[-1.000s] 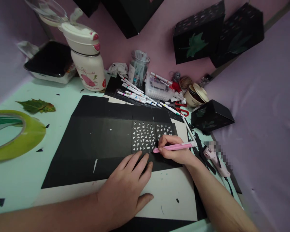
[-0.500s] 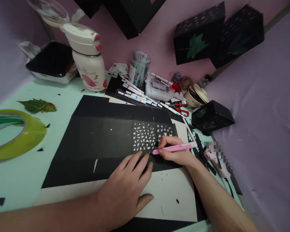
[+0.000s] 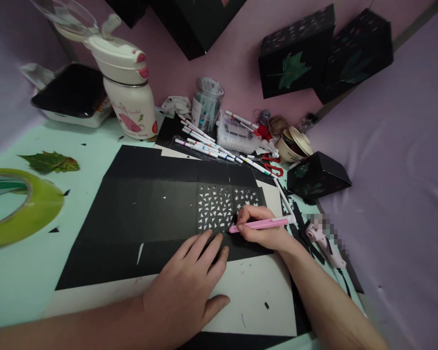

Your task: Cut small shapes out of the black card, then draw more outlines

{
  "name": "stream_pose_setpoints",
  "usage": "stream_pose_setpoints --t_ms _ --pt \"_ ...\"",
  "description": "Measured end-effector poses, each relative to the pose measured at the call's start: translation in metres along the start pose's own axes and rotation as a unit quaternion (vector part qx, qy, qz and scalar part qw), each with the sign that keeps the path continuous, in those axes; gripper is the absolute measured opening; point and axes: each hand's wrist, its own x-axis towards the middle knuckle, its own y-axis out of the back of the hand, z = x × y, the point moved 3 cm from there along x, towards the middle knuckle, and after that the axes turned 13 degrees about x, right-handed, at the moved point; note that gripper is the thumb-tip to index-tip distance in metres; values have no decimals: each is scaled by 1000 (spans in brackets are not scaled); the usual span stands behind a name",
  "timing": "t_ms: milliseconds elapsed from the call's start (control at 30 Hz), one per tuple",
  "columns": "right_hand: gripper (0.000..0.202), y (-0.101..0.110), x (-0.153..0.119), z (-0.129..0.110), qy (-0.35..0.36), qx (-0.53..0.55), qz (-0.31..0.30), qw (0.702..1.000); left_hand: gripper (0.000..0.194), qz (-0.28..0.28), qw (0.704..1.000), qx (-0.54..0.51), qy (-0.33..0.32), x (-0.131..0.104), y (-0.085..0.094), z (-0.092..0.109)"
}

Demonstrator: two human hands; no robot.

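Note:
Black card (image 3: 131,209) with fold lines lies across a white board (image 3: 255,291). Small triangular holes fill one panel, and star-shaped holes show in the panel beside it, partly behind my right hand. My right hand (image 3: 261,226) is closed around a pink pen-shaped tool (image 3: 266,223), its tip at the lower right corner of the triangle panel. Spread flat, my left hand (image 3: 190,277) has its fingertips on the card just below the triangles and its thumb over the white board; nothing is in it.
Yellow-green tape roll (image 3: 40,214) and leaf (image 3: 51,162) are at left. Behind the card stand a white bottle (image 3: 131,107), a jar (image 3: 207,104), scattered white markers (image 3: 204,146) and red-handled scissors (image 3: 275,169). A black box (image 3: 319,176) and glue gun (image 3: 324,243) sit right.
The whole view has shifted slightly, so most things appear a little further left. Both hands keep nearly the same pose on the card.

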Motion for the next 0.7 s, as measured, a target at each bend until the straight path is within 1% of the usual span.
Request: stream_pose_setpoints --t_ms 167,367,600,700 --pt "11 2 -1 2 0 6 -4 1000 58 4 1000 5 0 0 0 0" --pt "4 5 -3 4 -24 19 -5 1000 58 -2 1000 6 2 0 -1 0" --pt "9 5 -3 0 -42 1 -34 999 59 -8 1000 6 0 0 0 1" --pt "8 4 -3 -1 -43 0 -36 998 59 -5 1000 11 -1 1 1 0"
